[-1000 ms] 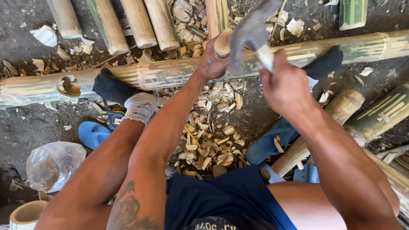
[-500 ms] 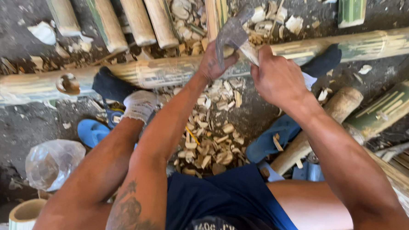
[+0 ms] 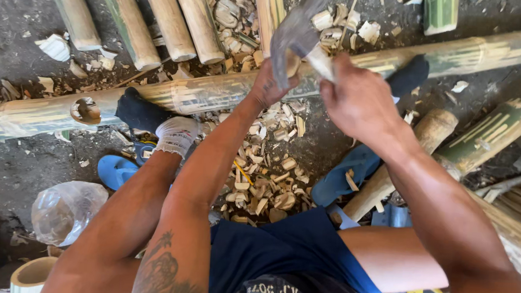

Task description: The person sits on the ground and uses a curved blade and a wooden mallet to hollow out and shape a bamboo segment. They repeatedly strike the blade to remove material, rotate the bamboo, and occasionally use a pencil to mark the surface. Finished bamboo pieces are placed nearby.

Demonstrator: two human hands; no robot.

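Bamboo, a long pole (image 3: 216,95), is lying on the ground crosswise to the person, its long axis running left to right and pinned under both feet. The right hand (image 3: 362,101) is gripping a blurred hatchet (image 3: 297,37) raised just above the pole. The left hand (image 3: 269,85) is resting on the pole directly beneath the blade, fingers hidden.

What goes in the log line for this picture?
left hand: on long bamboo pole | right hand: grips grey metal chopping blade | pale wood chips below
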